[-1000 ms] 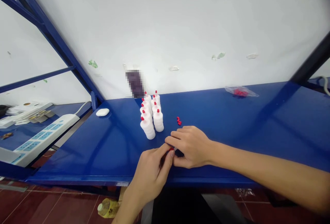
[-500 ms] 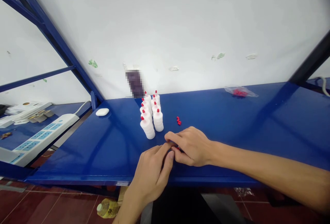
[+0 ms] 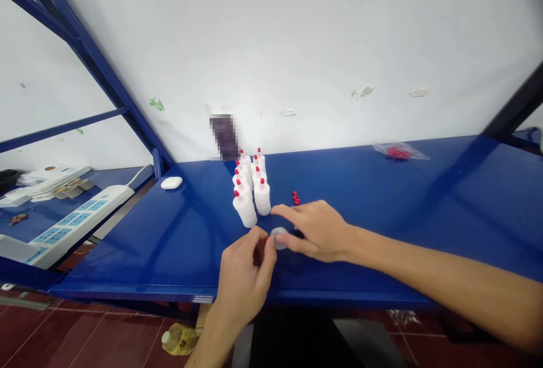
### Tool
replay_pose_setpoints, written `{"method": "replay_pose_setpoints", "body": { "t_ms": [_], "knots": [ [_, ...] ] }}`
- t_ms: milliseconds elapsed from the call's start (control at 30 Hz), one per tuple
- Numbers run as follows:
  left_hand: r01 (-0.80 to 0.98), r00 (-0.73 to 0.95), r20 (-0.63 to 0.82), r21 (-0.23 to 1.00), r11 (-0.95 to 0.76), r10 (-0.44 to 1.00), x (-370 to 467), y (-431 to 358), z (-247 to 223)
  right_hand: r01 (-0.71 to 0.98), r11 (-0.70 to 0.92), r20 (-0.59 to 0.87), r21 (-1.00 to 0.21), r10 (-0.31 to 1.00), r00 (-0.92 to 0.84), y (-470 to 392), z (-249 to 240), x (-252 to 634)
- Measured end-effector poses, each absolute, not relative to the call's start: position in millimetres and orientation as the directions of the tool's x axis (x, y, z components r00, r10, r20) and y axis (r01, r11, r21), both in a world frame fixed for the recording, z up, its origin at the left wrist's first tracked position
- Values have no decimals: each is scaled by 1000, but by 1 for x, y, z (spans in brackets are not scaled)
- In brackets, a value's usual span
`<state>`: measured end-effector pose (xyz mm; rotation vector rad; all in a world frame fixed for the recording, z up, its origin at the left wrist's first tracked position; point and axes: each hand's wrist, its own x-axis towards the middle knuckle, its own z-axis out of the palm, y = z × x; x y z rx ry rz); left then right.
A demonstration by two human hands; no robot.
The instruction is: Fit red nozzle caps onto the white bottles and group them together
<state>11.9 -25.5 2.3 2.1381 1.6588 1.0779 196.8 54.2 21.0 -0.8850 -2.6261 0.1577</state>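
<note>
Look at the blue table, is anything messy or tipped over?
Nothing is tipped: the white bottles stand upright in neat rows. A few loose red caps lie beside them, and more sit in a plastic bag farther back.

Bare blue shelf to the right of the hands. Way ahead blocked by bottle cluster; loose red caps just beside it. Left side open up to white case.
</note>
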Motion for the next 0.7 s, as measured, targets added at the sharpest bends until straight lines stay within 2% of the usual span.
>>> {"method": "replay_pose_setpoints", "body": {
  "t_ms": [67,167,300,400,567,700],
  "knots": [
    [747,3,395,609,-265,919,12,-22,0,659,724,300,-202,687,-662,62,21,200],
    [763,-30,408,599,-243,913,12,-17,-4,755,603,305,-257,792,-529,77,20,204],
    [793,-47,463,556,-249,885,13,-16,-7,808,506,314,-303,853,-417,90,20,211],
    [809,4,462,520,-274,887,14,-18,-5,800,528,305,-283,841,-447,93,23,214],
    [861,36,530,415,-296,847,17,-19,-1,775,612,234,-157,785,-573,95,25,217],
    [857,54,500,420,-297,864,19,-21,0,773,623,195,-123,779,-596,96,25,218]
  ]
}}
